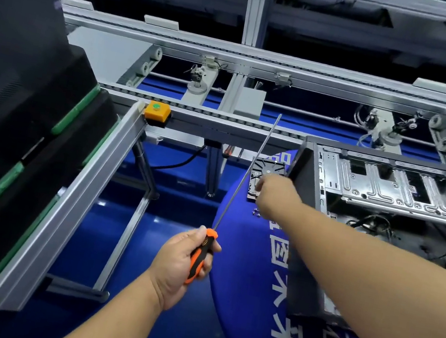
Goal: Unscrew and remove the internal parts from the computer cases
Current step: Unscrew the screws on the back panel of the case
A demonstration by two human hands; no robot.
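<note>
Orange-and-black screwdriver [202, 256] up close, gripped in the left hand [180, 262], long shaft angling away. Beyond it, the right hand [275, 196] reaches onto a drive [266, 170] lying just left of the open computer case [390, 192]; fingers hidden, grip unclear. Small screws [256, 212] lie beside that hand.

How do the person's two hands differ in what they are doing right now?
The left hand grips the orange-and-black handle of a long screwdriver, its thin shaft pointing up and away; the right hand holds no tool and reaches out to a flat drive lying beside the open computer case. The left hand sits near the body; the right hand is stretched farther out. Both are bare.
</note>
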